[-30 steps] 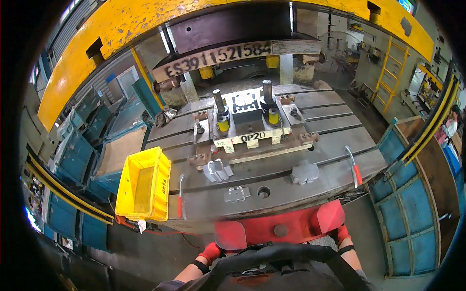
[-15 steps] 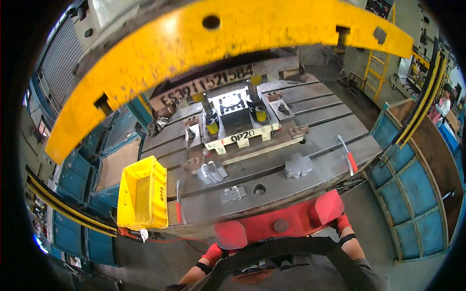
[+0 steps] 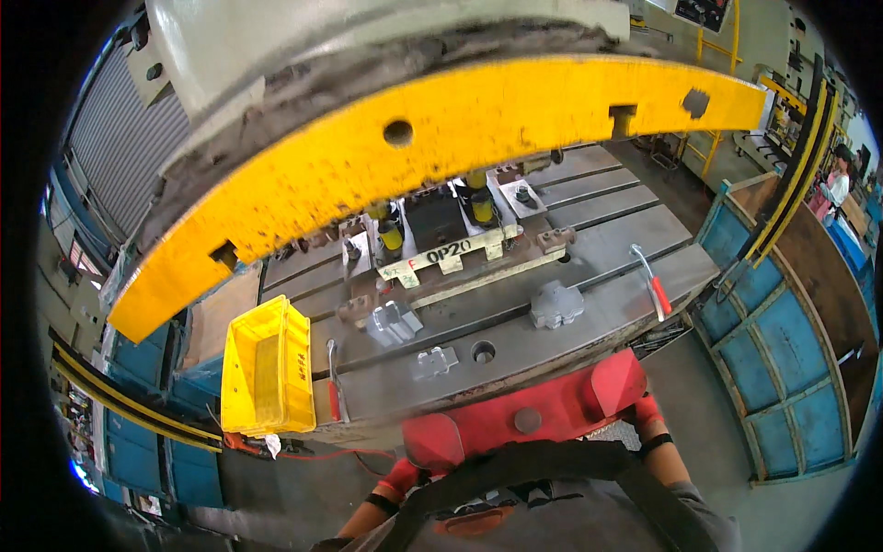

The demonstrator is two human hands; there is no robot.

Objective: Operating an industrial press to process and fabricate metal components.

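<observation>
Under the left guard of a red two-button control console (image 3: 501, 414), my red-gloved left hand (image 3: 402, 477) reaches in from the side. My red-gloved right hand (image 3: 647, 410) does the same at the right guard. The guards hide the fingers of both hands. Beyond the console, the yellow press slide (image 3: 497, 106) hangs low over the lower die (image 3: 437, 223), covering its rear part. On the bed in front of the die lie grey stamped metal parts: one stack (image 3: 394, 322) at left, another stack (image 3: 557, 304) at right and a single flat part (image 3: 435, 362) between them.
A yellow plastic crate (image 3: 267, 368) stands at the bed's left. Red-handled tools lie on the bed, one at left (image 3: 335, 386) and one at right (image 3: 653, 283). The slotted bed (image 3: 625, 267) has a round hole. Blue-framed panels (image 3: 782, 368) and a person (image 3: 832, 184) are at right.
The yellow slide has come down toward the lower die and now covers its rear part. Both hands stay at the console guards. My view has shifted slightly.
</observation>
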